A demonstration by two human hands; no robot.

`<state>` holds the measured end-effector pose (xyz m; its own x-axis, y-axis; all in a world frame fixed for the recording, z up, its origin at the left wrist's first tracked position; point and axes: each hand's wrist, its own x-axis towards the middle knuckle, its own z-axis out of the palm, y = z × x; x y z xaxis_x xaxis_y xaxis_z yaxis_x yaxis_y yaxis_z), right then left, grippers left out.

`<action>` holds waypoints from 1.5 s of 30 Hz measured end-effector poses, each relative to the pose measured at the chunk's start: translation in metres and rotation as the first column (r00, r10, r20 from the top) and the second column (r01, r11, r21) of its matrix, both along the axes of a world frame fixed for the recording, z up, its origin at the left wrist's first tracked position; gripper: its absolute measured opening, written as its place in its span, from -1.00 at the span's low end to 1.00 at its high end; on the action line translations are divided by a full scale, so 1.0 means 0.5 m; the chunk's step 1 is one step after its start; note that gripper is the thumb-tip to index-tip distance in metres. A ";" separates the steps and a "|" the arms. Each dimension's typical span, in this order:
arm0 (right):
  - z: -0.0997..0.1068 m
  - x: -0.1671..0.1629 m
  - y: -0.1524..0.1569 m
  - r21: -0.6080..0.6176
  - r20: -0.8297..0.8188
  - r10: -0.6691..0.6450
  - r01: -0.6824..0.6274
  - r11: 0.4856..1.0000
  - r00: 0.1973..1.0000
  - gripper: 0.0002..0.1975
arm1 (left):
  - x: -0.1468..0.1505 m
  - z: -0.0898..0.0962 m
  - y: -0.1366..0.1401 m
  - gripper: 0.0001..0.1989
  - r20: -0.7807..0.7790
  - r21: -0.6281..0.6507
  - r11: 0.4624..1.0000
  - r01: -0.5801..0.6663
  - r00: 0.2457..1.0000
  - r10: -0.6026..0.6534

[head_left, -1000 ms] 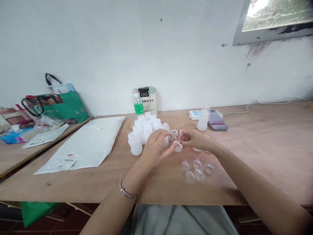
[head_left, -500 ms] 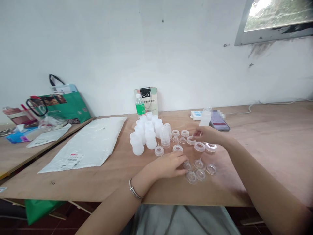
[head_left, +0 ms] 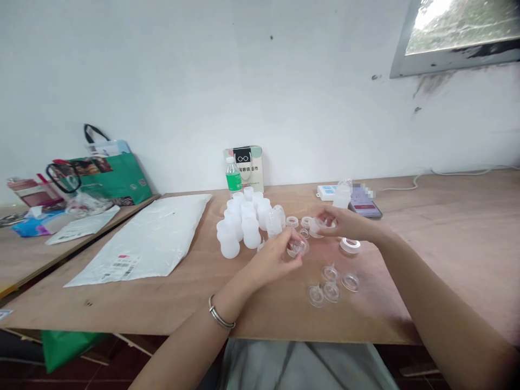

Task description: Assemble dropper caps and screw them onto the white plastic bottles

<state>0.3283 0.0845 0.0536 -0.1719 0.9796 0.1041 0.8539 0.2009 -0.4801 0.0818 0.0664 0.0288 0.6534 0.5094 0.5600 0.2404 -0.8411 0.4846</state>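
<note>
My left hand (head_left: 277,253) pinches a clear, soft-looking bottle nipple (head_left: 299,248) between thumb and fingers, just above the table. A ring that stood about there is hidden by the hand. My right hand (head_left: 339,223) is closed around a translucent bottle collar ring (head_left: 326,223), partly covered by the fingers. Several loose clear nipples (head_left: 331,291) lie on the table in front of the hands. Another collar ring (head_left: 350,245) rests beneath my right wrist. Left of the hands stand several frosted white small bottles (head_left: 251,233) and stacked clear domed caps (head_left: 273,223).
Behind the bottles are a green-labelled water bottle (head_left: 233,181) and a paper bag (head_left: 254,162). A phone (head_left: 365,208) and a white box (head_left: 325,192) lie at the back right. A white mailing bag (head_left: 154,233) covers the left of the wooden table (head_left: 447,227).
My left hand has lifted a nipple from the front group and moved up and left with it. My right hand has taken a collar ring off the table.
</note>
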 end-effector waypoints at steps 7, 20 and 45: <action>0.011 -0.064 -0.030 0.157 -0.768 0.340 -0.356 0.921 0.542 -0.53 | -0.016 0.022 0.022 -0.74 0.355 0.077 0.953 -0.292 0.902 0.247; 0.009 -0.120 -0.064 0.284 -0.846 0.448 -0.468 0.837 0.288 -0.55 | -0.039 0.010 0.017 -0.60 0.561 0.371 0.893 -0.254 0.828 0.003; -0.030 -0.133 -0.031 0.281 -0.869 0.444 -0.523 0.805 0.217 -0.63 | -0.026 0.004 0.047 -0.64 0.352 0.549 0.820 -0.162 0.935 -0.051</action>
